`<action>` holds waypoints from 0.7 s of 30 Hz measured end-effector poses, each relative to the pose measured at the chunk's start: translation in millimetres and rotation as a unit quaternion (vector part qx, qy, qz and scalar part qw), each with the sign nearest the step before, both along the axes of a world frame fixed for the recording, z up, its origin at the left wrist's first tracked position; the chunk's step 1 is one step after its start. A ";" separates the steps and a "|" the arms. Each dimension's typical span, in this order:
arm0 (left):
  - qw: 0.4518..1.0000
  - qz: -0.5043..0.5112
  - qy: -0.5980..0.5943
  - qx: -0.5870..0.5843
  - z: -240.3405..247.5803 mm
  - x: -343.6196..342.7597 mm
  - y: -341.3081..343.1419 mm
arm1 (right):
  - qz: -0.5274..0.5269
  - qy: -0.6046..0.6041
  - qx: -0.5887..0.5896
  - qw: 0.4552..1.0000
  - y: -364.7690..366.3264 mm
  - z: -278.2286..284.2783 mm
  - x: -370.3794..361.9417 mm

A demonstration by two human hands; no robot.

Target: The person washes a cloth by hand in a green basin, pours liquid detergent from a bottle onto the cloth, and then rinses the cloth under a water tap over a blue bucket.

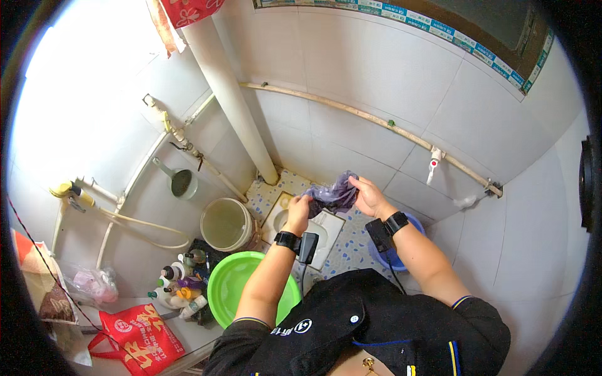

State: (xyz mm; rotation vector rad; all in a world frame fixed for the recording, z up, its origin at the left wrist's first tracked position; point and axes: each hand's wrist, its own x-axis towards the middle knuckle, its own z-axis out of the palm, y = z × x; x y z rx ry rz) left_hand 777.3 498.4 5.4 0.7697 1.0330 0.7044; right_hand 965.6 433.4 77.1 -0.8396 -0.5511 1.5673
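Note:
A dark purple-grey cloth (333,193), bunched up and wet-looking, is stretched between my two hands above the floor. My left hand (297,214) is closed on its left end. My right hand (371,198) grips the other end, thumb on top. Both wrists carry black straps with small black boxes and cables. Beneath the cloth is a white squat toilet (325,241), partly hidden by my left hand and arm. A green basin (217,282) sits beside my left forearm, and a blue basin (414,220) is partly covered by my right forearm.
A round bucket (205,220) of water stands left of the toilet. Several bottles (179,285) crowd beside the green basin. On the left wall hang a dipper (182,183) and pipes with valves. A white tap (433,164) juts from the right wall; a red bag (139,335) lies lower left.

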 end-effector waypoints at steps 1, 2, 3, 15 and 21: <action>1.000 -0.010 -0.009 0.015 -29.7 -8.1 4.5 | 0.027 0.075 0.018 0.997 1.5 5.1 -5.7; 0.999 -0.003 -0.006 -0.053 -7.5 5.2 -5.8 | 0.003 0.097 -0.004 0.995 -0.3 6.3 -1.6; 0.993 0.004 -0.001 -0.119 22.2 16.7 -18.7 | -0.007 0.096 -0.004 0.995 -3.0 6.4 4.0; 0.941 -0.026 -0.255 -0.222 34.3 34.0 -31.5 | 0.012 -0.047 -0.085 0.995 -23.9 12.3 -16.5; 0.992 -0.057 -0.112 -0.015 49.0 37.2 -36.4 | 0.182 -0.487 -0.027 0.854 -28.6 2.7 -6.5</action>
